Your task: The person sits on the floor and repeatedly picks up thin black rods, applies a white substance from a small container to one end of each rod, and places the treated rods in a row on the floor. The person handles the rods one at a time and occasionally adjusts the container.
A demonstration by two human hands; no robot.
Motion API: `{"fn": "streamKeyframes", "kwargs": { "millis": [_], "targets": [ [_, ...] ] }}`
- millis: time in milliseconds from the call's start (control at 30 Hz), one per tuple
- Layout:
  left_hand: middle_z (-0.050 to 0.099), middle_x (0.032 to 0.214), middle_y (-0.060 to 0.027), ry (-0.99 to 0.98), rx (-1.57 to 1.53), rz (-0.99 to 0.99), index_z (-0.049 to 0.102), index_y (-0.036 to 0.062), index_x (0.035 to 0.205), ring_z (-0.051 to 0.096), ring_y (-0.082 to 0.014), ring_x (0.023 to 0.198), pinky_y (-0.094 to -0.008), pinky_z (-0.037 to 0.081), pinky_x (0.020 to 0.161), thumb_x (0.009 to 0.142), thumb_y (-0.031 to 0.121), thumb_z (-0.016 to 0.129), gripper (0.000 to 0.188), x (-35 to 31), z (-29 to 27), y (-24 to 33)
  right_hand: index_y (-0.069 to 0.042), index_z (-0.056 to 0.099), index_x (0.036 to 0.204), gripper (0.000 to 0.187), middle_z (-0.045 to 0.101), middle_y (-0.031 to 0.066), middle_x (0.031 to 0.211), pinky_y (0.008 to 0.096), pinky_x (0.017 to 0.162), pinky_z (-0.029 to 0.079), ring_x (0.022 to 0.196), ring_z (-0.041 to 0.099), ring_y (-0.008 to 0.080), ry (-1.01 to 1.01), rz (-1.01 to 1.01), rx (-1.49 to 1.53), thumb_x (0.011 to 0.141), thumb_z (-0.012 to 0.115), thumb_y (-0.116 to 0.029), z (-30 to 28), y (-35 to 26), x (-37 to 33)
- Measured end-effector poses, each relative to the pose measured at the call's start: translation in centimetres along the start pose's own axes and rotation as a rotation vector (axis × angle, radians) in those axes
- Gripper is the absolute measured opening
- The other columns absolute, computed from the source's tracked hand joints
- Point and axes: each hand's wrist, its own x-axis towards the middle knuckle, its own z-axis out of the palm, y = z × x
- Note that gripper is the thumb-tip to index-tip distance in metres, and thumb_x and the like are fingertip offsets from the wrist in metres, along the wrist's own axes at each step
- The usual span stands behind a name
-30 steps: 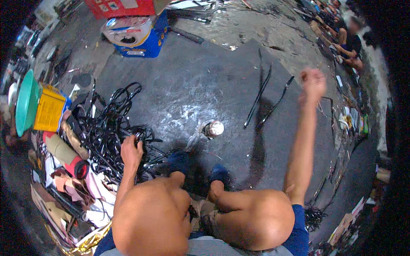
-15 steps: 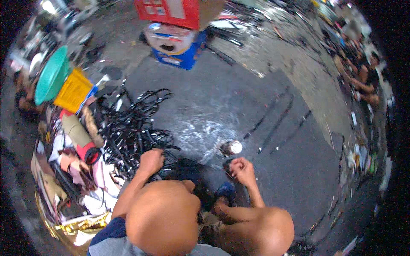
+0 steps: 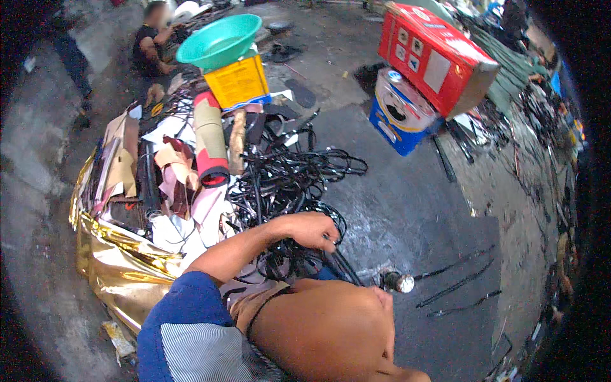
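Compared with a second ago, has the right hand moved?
Yes, back toward the body: it was out beyond the small can, to its right; now the right hand, partly hidden by a knee, is on the can's near side.

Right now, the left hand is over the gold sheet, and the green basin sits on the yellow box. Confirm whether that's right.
Not quite: the hand's place is wrong. The head view shows the left hand over the tangle of black strips. The rest stands: the green basin sits on the yellow box.
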Motion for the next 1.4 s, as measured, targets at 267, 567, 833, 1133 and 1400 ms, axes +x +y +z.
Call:
{"fn": "streamKeyframes", "kwargs": {
  "millis": [267, 567, 833, 1133, 1400],
  "targets": [
    [0.074, 0.081, -0.0174, 0.108, 0.697, -0.493, 0.077, 0.0055, 0.079, 0.074, -0.0333, 0.078, -0.0466, 0.057, 0.063, 0.071, 0.017, 0.068, 0.017, -1.8, 1.1, -2.1, 0.0, 0.07, 0.09, 0.017, 0.065, -0.0032, 0.077, 0.0248, 0.06, 0.043, 0.07, 0.052, 0.0045, -0.037, 0.144, 0.053, 0.095, 0.065, -0.016, 0.1, 5.9, 0.2],
    [0.074, 0.097, -0.0092, 0.054, -0.424, 0.297, 0.073, 0.0014, 0.099, 0.069, -0.0223, 0.086, -0.037, 0.055, 0.079, 0.083, 0.026, 0.076, 0.029, 8.5, 16.3, -2.9, 0.002, 0.069, 0.077, 0.015, 0.065, -0.0005, 0.071, 0.0283, 0.059, 0.043, 0.066, 0.053, 0.0078, 0.228, 0.048, -0.048, 0.083, 0.074, -0.011, 0.1, 7.1, 0.7],
    [0.074, 0.085, -0.0055, -0.148, -0.597, 0.231, 0.072, 0.0002, 0.091, 0.064, -0.0128, 0.077, -0.0344, 0.052, 0.068, 0.085, 0.017, 0.07, 0.018, 9.9, 17.6, -4.8, -0.002, 0.068, 0.075, 0.028, 0.061, 0.0012, 0.059, 0.0277, 0.05, 0.04, 0.051, 0.048, 0.0062, 0.354, 0.238, 0.128, 0.087, 0.08, -0.025, -2.3, 10.4, -0.8],
    [0.069, 0.083, -0.0099, 0.289, -0.852, -0.373, 0.069, -0.0043, 0.105, 0.068, -0.0153, 0.066, -0.0287, 0.059, 0.06, 0.085, 0.004, 0.069, 0.021, 13.4, 12.3, -4.2, -0.004, 0.051, 0.135, 0.086, 0.054, 0.0203, 0.13, 0.0427, 0.104, 0.045, 0.123, 0.054, 0.0355, 0.856, -0.068, -0.502, 0.065, 0.092, -0.033, -3.3, 5.9, 3.0],
    [0.064, 0.082, -0.0051, 0.065, -1.322, -0.337, 0.06, -0.0032, 0.119, 0.062, -0.0134, 0.067, -0.028, 0.054, 0.06, 0.087, 0.002, 0.062, 0.032, 16.4, 15.6, -1.8, 0.0, 0.057, 0.122, 0.061, 0.068, 0.0078, 0.104, 0.0328, 0.082, 0.052, 0.092, 0.065, 0.0174, 1.17, -0.055, 0.021, 0.075, 0.089, -0.024, -6.4, 5.2, 1.1]
  ]
}}
